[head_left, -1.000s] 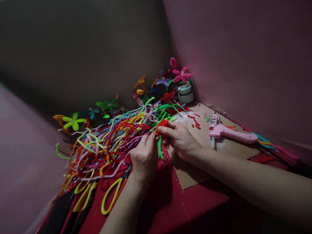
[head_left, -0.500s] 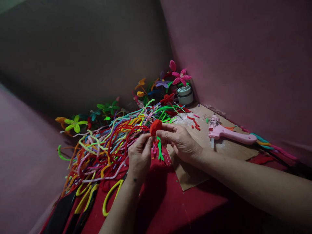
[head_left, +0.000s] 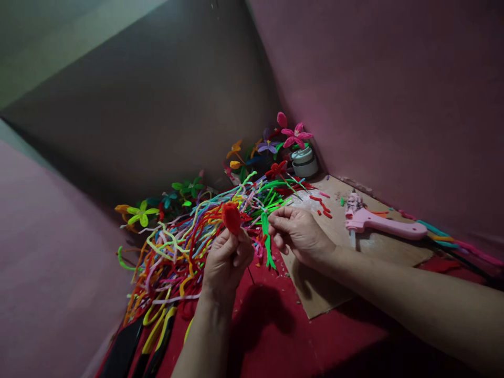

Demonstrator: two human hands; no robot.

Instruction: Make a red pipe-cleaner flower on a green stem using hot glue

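A fuzzy red bud [head_left: 231, 218] stands upright above my left hand [head_left: 228, 260], whose fingers are closed around its thin stem; the stem's dark end sticks out below. My right hand [head_left: 295, 231] is to the right of it, thumb and forefinger pinched together beside a green fuzzy piece [head_left: 266, 236]. Whether anything small is between those fingertips is hidden. The red bud and my right hand are apart.
Many coloured pipe cleaners [head_left: 177, 247] are heaped at the left, with yellow-handled scissors [head_left: 157, 331] in front. A pink glue gun [head_left: 386, 223] lies on a brown board [head_left: 334, 286]. Fuzzy flowers [head_left: 296, 135] and a white-lidded container [head_left: 304, 161] stand behind.
The red bud has moved left with my left hand and now stands upright. My right hand has come off it and is apart. The view has shifted slightly.
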